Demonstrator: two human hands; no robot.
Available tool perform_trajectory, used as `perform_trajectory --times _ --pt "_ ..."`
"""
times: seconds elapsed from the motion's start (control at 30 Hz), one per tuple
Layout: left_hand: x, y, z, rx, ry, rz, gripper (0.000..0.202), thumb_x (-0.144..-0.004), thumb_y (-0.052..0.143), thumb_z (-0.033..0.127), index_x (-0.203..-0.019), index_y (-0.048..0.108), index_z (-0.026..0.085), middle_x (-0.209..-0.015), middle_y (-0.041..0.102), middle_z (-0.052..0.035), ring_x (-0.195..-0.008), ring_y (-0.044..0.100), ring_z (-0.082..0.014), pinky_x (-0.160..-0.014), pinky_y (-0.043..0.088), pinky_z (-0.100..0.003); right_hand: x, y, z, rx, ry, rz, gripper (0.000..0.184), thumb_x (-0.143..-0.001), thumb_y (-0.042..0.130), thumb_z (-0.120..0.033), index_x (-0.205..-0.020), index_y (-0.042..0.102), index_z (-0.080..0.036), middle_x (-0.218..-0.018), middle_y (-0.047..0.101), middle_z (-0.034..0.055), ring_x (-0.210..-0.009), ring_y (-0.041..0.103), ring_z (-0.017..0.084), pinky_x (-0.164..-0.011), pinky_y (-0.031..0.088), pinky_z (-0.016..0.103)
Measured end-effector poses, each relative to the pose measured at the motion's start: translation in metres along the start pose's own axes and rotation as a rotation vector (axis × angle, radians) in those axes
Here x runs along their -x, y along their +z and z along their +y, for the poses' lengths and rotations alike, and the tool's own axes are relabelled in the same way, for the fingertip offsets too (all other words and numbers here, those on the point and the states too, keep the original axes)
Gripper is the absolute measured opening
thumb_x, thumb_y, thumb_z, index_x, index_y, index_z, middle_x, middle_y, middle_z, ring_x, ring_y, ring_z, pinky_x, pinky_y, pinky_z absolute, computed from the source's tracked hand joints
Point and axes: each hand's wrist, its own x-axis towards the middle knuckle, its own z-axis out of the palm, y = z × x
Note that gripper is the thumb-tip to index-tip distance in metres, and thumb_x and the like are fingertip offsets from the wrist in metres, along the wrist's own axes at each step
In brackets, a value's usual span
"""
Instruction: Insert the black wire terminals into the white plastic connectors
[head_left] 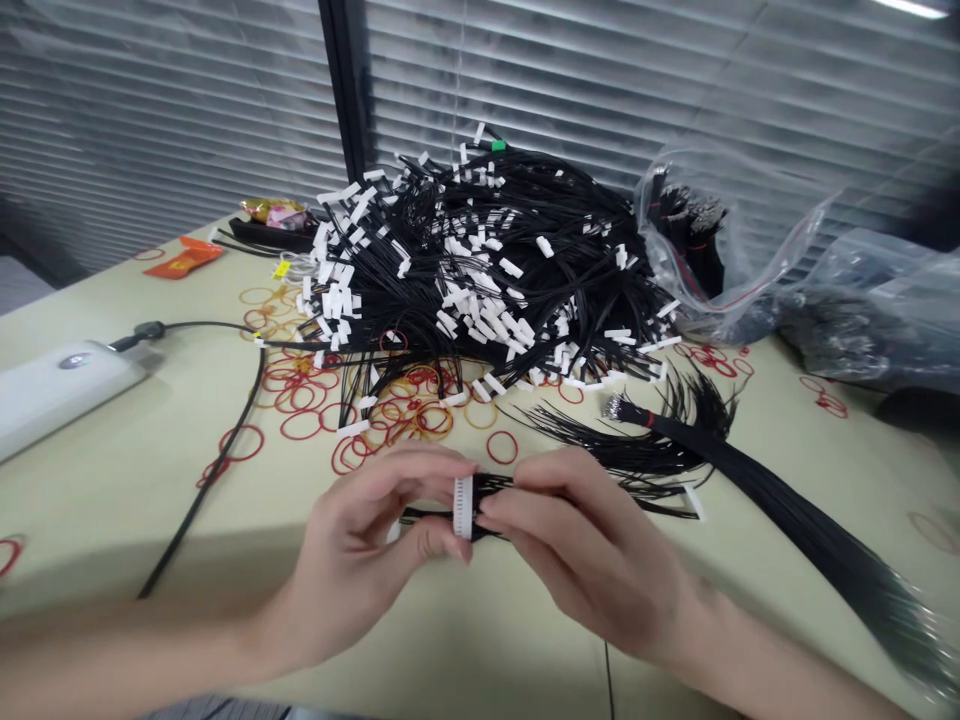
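Observation:
My left hand (360, 560) pinches a white multi-pin connector (463, 506) between thumb and fingers, just above the table's near part. My right hand (585, 550) meets it from the right, with its fingers closed on the black wires (495, 484) that run into the connector. Behind my right hand lies a loose fan of black wires (600, 440), and a long banded bundle of black wires (787, 510) stretches towards the right front.
A big heap of black wires with white connectors (487, 270) fills the middle of the beige table (112, 480). Red and yellow rubber bands (315, 400) lie scattered. Clear plastic bags (712, 250) sit at the right. A white device (52, 385) with a black cable (217, 460) is on the left.

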Motion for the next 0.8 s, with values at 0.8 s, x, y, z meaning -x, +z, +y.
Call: perform_trajectory --times 0.8 --pt "-0.001 0.002 0.004 -0.091 0.125 0.012 0.041 -0.079 0.056 0.001 -0.106 0.063 0.031 -0.094 0.061 0.0013 -0.074 0.065 -0.0079 -0.062 0.058 -0.012 0.004 0.002 -0.011 0.177 -0.192 0.067 0.024 -0.08 0.051 -0.004 -0.103 0.058 -0.003 -0.083 0.059 0.0083 -0.077 0.053 0.018 -0.063 0.045 0.03"
